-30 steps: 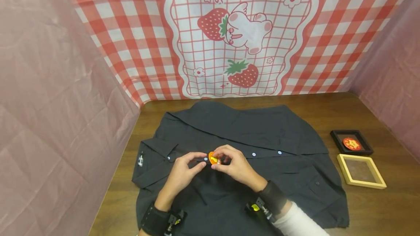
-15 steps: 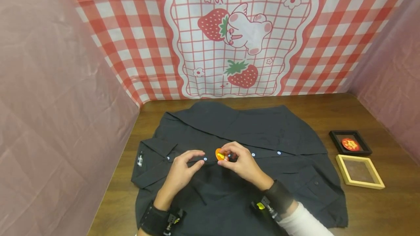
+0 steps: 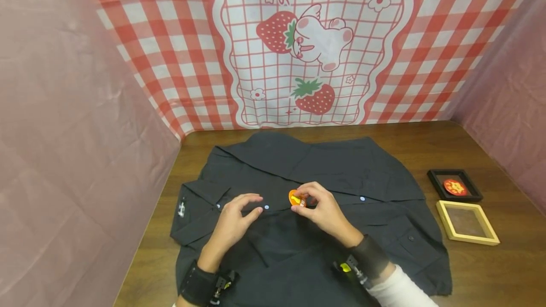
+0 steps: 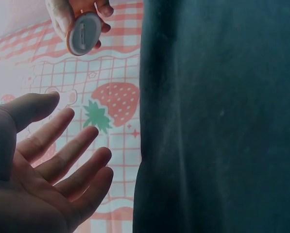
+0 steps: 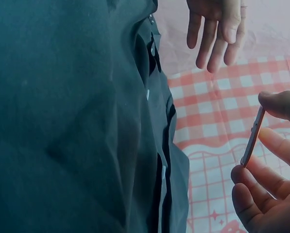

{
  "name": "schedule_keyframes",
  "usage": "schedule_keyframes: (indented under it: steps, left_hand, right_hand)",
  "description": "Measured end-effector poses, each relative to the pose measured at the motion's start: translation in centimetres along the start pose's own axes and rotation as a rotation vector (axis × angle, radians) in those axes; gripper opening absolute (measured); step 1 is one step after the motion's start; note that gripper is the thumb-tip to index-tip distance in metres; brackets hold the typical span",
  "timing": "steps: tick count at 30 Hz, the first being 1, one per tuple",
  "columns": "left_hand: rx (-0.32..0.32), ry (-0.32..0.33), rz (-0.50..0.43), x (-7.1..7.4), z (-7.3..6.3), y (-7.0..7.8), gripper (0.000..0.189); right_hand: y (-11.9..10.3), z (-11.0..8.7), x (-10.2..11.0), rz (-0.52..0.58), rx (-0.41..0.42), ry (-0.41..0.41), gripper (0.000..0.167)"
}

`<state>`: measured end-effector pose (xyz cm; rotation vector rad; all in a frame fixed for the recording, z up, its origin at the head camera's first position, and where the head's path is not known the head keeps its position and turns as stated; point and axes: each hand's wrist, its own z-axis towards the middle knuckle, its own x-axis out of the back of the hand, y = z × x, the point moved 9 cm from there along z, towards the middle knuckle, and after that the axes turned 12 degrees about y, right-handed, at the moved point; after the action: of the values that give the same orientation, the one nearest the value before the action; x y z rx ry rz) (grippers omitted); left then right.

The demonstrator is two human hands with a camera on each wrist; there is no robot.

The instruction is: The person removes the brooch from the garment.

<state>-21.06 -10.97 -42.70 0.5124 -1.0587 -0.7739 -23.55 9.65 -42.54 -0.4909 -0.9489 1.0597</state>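
My right hand [image 3: 323, 206] pinches a round orange pin badge [image 3: 295, 198] by its edges, thumb on one side and fingers on the other. The badge back [image 4: 83, 34], grey with a pin bar, shows in the left wrist view; in the right wrist view the badge [image 5: 253, 137] is edge-on. My left hand [image 3: 234, 219] holds nothing, its fingers apart and loosely bent, beside a white button [image 3: 266, 207]. Both hands are above a dark buttoned shirt [image 3: 315, 255], spread on the table with its collar to the left.
Right of the shirt, a black frame [image 3: 435, 185] holds a red and yellow round badge [image 3: 455, 187]. A pale yellow frame [image 3: 468, 239] lies just in front of it. A checked strawberry cloth [image 3: 315, 60] hangs behind the wooden table [image 3: 516, 259].
My right hand has carried the badge to the right, away from my left hand. The left hand has drawn back slightly to the left; its fingers have left the badge's side.
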Motion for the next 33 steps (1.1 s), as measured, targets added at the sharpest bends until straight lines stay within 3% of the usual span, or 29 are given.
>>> schedule_keyframes:
  steps: [6, 11, 21, 33]
  left_hand:
    - [-0.005, -0.004, 0.013, 0.0, 0.1, -0.1, 0.024]
    - [-0.011, 0.032, 0.028, 0.4, 0.3, -0.1, 0.024]
    - [0.032, 0.02, 0.041, 0.2, -0.3, -0.7, 0.024]
    - [0.004, 0.003, 0.105, -0.3, -0.6, -1.2, 0.027]
  right_hand:
    - [0.3, 0.5, 1.4, -0.029, -0.008, 0.048, 0.027]
    - [0.1, 1.1, 2.5, -0.067, 0.016, 0.083, 0.03]
    - [0.8, 0.6, 3.4, -0.126, 0.016, 0.079, 0.033]
    - [1.8, -0.2, 5.0, -0.183, 0.01, 0.071, 0.035]
